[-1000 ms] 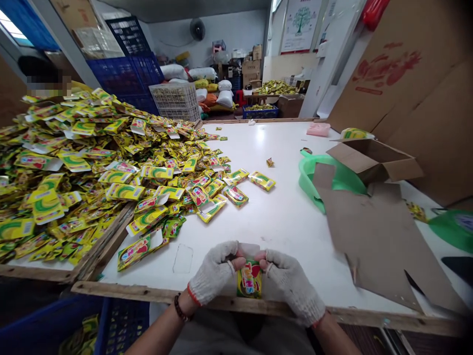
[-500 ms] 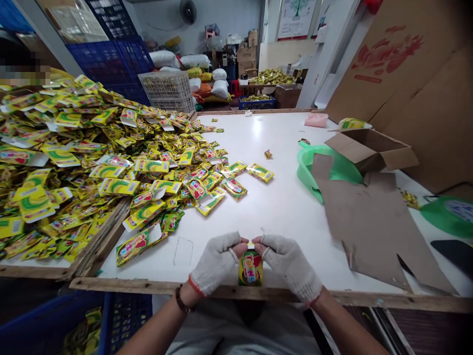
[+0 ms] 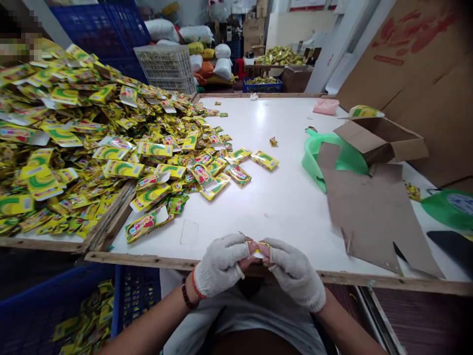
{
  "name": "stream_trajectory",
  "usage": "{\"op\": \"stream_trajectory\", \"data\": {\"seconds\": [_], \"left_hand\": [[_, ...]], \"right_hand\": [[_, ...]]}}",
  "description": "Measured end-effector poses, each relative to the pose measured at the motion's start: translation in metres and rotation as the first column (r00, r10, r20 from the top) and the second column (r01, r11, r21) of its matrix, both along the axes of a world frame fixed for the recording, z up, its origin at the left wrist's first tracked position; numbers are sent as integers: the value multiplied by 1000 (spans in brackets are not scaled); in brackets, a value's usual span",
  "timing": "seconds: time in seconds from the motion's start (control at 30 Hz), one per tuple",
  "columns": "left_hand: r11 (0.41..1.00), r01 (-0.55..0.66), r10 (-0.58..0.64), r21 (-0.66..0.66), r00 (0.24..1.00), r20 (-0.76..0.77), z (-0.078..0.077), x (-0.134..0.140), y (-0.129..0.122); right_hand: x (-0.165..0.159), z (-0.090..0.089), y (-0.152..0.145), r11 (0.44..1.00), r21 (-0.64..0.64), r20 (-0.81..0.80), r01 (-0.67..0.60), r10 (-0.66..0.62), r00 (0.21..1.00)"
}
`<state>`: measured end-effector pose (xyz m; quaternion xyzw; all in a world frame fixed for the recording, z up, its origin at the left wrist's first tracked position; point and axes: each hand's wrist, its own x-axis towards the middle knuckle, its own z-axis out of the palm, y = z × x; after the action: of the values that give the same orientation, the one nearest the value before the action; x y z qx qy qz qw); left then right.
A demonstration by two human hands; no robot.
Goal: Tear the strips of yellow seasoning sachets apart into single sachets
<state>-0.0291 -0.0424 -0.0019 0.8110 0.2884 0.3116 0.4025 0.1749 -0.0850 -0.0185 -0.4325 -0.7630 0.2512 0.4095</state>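
Both my hands meet at the table's front edge, in white fingerless-tip gloves. Between them is a small yellow candy box (image 3: 259, 253); only its yellow edge and a white flap show, the rest is hidden by my fingers. My left hand (image 3: 222, 264) is closed on the box's left side, thumb and fingertips pinched. On the other side my right hand (image 3: 295, 272) pinches it the same way. Nearest to them, on the left, lies an open-flapped candy box (image 3: 146, 224) with a green packet (image 3: 178, 203) behind it.
A large heap of yellow candy boxes and packets (image 3: 81, 128) covers the left. A flattened cardboard sheet (image 3: 364, 212), a green plastic bag (image 3: 314, 162) and an open carton (image 3: 402, 130) lie right. Below left stands a blue crate (image 3: 118, 301). A wooden rim (image 3: 148, 260) edges the white tabletop (image 3: 273, 202).
The candy box has been tilted, so its printed front no longer shows and its white flap faces up. My hands have drawn back to the table's edge. The view has tipped downward.
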Motion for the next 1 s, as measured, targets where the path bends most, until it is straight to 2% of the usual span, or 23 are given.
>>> {"op": "stream_trajectory", "data": {"seconds": [0.1,0.17,0.23,0.37,0.43,0.53,0.63,0.7,0.77,0.83,0.93,1.0], "left_hand": [[965,-118,133,-236,990,47,2,5,5],[928,-166,194,-334,980,50,3,7,12],[928,-172,196,-329,980,42,4,9,18],[961,-158,167,-225,986,21,8,12,20],[962,-134,145,-238,989,31,11,12,22],[958,-66,74,-280,997,20,18,12,27],[970,-41,35,-238,999,-27,21,9,31],[989,-42,37,-138,998,-43,18,4,30],[1000,-20,20,15,999,-27,12,-2,27],[982,22,-18,188,999,-26,3,-9,22],[928,70,-33,366,994,-106,-7,-13,18],[933,33,12,357,992,-122,-10,-11,18]], "right_hand": [[-8,1,2,963,-186,-68,193,-209,976],[-13,5,7,927,-294,-92,231,-268,959],[-16,8,11,918,-338,-114,209,-261,959],[-18,14,14,904,-368,-136,216,-283,949],[-17,18,16,892,-396,-143,217,-293,945],[-13,24,22,869,-472,-159,148,-249,955],[-8,27,27,851,-516,-137,93,-190,972],[-5,23,27,887,-453,-109,88,-153,982],[-2,15,22,953,-292,-91,74,-104,990],[1,5,16,994,-100,-23,34,-37,999],[4,-5,9,995,95,140,-33,19,990],[3,-8,11,992,122,166,-43,22,986]]}}
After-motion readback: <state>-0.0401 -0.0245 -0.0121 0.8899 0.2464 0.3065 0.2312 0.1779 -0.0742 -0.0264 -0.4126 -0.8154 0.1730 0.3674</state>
